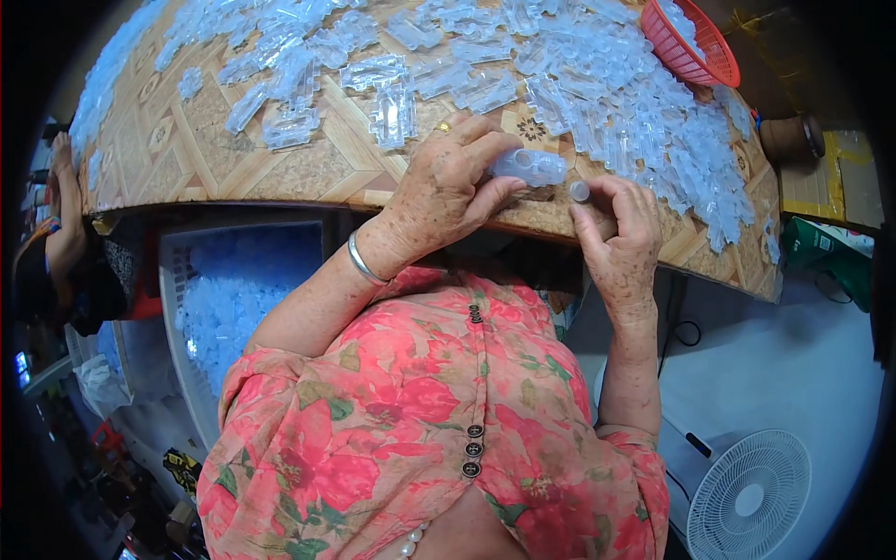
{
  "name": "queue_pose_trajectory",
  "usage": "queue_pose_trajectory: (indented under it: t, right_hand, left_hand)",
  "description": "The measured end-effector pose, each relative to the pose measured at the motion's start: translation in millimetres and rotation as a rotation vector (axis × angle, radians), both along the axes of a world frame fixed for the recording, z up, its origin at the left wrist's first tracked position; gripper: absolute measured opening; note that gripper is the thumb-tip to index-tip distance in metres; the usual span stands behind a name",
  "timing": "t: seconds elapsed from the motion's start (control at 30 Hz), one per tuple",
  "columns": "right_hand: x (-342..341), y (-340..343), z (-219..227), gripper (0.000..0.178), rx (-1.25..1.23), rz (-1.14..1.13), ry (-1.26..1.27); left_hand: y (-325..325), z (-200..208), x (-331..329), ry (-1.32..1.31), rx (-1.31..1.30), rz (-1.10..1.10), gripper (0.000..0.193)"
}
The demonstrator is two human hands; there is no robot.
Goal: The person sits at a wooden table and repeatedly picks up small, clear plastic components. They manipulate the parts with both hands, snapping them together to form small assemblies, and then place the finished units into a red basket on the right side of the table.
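Near the table's front edge, my left hand (pixel 467 173) grips a clear plastic piece (pixel 534 168) with a rounded outline, held between thumb and fingers. Just to its right, my right hand (pixel 618 219) pinches a small round translucent cap (pixel 580 191) between thumb and forefinger. A short gap separates the cap from the clear piece. Beyond both hands lie heaps of similar clear plastic pieces (pixel 644 131), spread over the far and right side of the table. Several loose ones, such as a flat clear piece (pixel 392 112), rest close beyond my left wrist.
The wood-patterned table (pixel 345 177) curves across the view. A red basket (pixel 686 47) holding clear pieces stands at the far right. Below the edge at left is a white crate (pixel 173 280) full of bluish pieces. A white fan (pixel 749 499) is low right; another person's arm (pixel 65 205) shows far left.
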State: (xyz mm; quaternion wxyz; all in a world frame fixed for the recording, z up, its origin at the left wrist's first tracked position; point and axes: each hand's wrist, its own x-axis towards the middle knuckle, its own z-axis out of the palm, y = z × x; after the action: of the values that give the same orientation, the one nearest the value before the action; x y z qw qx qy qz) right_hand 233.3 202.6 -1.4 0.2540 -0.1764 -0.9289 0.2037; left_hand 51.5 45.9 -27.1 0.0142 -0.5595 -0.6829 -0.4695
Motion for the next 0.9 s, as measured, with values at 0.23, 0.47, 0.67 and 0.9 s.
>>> queue_pose_trajectory:
  t: [0.23,0.47,0.67,0.9]
  right_hand:
    - [-5,2,3,0.031,0.129,0.023,-0.064]
    - [-35,-15,16,0.03,0.076,0.149,0.169]
    - [-50,-18,12,0.03,0.049,0.209,0.152]
    - [-57,-18,20,0.024,-0.017,0.238,0.055]
  left_hand:
    - [1,0,2,-0.02,0.016,0.002,0.038]
    - [0,-1,1,-0.006,0.018,-0.005,0.041]
    - [1,-7,1,0.011,0.05,-0.007,0.042]
    - [0,-5,0,0.004,-0.005,-0.024,0.041]
